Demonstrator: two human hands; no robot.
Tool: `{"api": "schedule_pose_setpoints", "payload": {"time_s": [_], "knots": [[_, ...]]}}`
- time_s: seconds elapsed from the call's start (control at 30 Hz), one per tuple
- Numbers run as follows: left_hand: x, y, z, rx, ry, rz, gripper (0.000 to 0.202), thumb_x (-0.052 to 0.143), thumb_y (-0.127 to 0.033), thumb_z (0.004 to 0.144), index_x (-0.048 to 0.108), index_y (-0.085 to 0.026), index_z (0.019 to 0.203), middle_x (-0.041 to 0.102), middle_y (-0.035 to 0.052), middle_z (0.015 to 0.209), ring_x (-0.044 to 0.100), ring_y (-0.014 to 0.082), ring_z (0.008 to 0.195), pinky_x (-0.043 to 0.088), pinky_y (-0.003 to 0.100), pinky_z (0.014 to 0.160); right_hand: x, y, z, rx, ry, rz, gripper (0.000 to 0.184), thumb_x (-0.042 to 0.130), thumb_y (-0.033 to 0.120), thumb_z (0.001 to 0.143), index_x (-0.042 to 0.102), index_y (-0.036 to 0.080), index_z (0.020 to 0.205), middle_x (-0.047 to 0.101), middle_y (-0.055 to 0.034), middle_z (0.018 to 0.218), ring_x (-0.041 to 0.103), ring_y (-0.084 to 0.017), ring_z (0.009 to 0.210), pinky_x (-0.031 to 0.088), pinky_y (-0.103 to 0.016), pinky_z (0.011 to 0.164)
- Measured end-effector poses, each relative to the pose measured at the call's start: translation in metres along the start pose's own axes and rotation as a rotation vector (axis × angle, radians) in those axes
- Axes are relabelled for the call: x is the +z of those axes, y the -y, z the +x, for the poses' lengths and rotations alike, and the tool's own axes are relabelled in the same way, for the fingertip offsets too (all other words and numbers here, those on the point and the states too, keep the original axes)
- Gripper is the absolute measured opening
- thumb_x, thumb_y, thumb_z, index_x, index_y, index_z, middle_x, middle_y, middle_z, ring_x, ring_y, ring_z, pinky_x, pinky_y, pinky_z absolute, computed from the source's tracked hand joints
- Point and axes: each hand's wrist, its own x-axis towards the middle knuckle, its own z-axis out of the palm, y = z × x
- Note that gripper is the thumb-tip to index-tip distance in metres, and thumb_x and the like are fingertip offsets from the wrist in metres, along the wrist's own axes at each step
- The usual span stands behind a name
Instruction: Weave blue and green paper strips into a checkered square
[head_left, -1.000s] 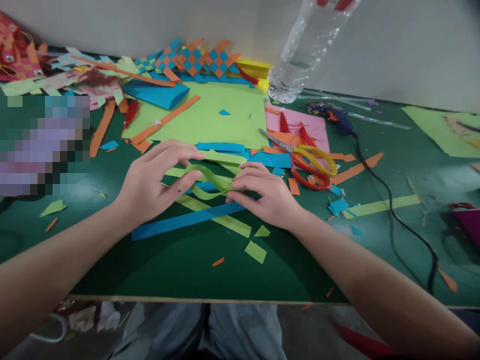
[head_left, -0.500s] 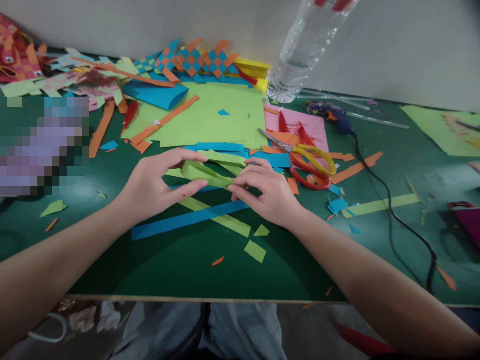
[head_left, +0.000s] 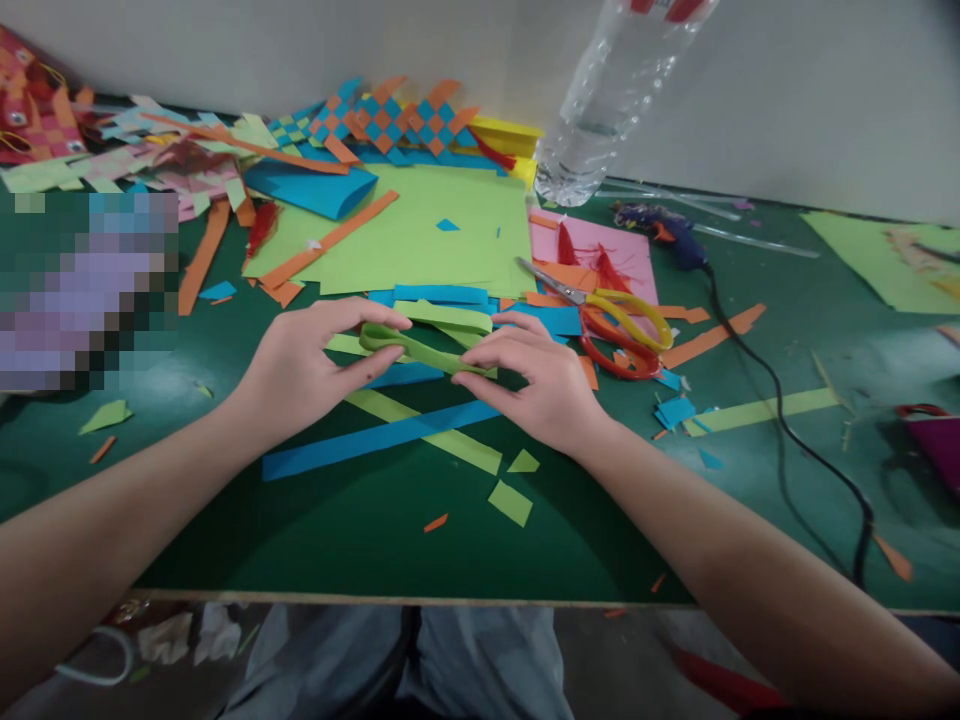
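Note:
A light green paper strip [head_left: 424, 350], bent back on itself in a loop, is held above the table between both hands. My left hand [head_left: 311, 365] has thumb and forefinger around the looped left end. My right hand [head_left: 536, 375] pinches the strip's right end between thumb and fingers. Just behind it lies another green strip [head_left: 450, 318] beside a blue strip [head_left: 442, 295]. Below my hands a long blue paper strip [head_left: 375, 440] crosses a green strip [head_left: 465, 450] on the table.
Scissors [head_left: 600, 305] with yellow and red handles lie right of my hands. Further back are a glue gun [head_left: 679, 240] with a black cord, a plastic bottle [head_left: 600, 110], green paper sheets [head_left: 427, 235] and woven paper fish [head_left: 382, 120]. Paper scraps [head_left: 510, 502] dot the green table.
The green strip has turned and its left end now shows a narrower, rounded loop. My left thumb and forefinger have come slightly closer together. Both hands have otherwise barely moved.

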Motion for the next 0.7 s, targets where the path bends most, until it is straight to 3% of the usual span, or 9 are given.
{"api": "schedule_pose_setpoints", "payload": {"time_s": [0.23, 0.37, 0.53, 0.7], "knots": [[-0.0017, 0.0013, 0.0002, -0.097, -0.018, -0.066, 0.015, 0.074, -0.037, 0.091, 0.076, -0.027, 0.102, 0.080, -0.0004, 0.084, 0.074, 0.0177, 0.067, 0.057, 0.025, 0.059, -0.0014, 0.0007, 0.0003, 0.110, 0.011, 0.026, 0.006, 0.071, 0.025, 0.096, 0.075, 0.024, 0.091, 0.079, 0.0014, 0.083, 0.071, -0.017, 0.077, 0.052, -0.048, 0.111], [-0.0019, 0.0014, 0.0016, -0.148, -0.021, -0.137, 0.011, 0.073, -0.032, 0.092, 0.075, -0.026, 0.101, 0.078, -0.0029, 0.071, 0.073, 0.0165, 0.061, 0.060, 0.026, 0.061, -0.0015, 0.0007, 0.0009, 0.169, 0.004, 0.055, 0.009, 0.070, 0.027, 0.096, 0.074, 0.024, 0.089, 0.080, 0.0027, 0.081, 0.071, -0.016, 0.072, 0.051, -0.050, 0.113], [-0.0009, 0.0020, 0.0027, -0.203, -0.025, -0.206, 0.014, 0.072, -0.033, 0.091, 0.076, -0.024, 0.101, 0.080, -0.0003, 0.077, 0.073, 0.0155, 0.057, 0.062, 0.026, 0.061, -0.0027, 0.0017, 0.0020, 0.212, 0.014, 0.081, 0.012, 0.068, 0.027, 0.098, 0.074, 0.025, 0.087, 0.082, 0.0026, 0.083, 0.073, -0.016, 0.073, 0.049, -0.051, 0.114], [-0.0008, 0.0033, 0.0011, -0.230, -0.018, -0.184, 0.018, 0.072, -0.028, 0.092, 0.077, -0.025, 0.109, 0.082, 0.0006, 0.082, 0.078, 0.0195, 0.064, 0.065, 0.029, 0.066, -0.0045, 0.0022, 0.0023, 0.218, -0.005, 0.087, 0.011, 0.071, 0.025, 0.096, 0.074, 0.024, 0.085, 0.082, 0.0023, 0.082, 0.073, -0.016, 0.069, 0.049, -0.052, 0.114]]}}
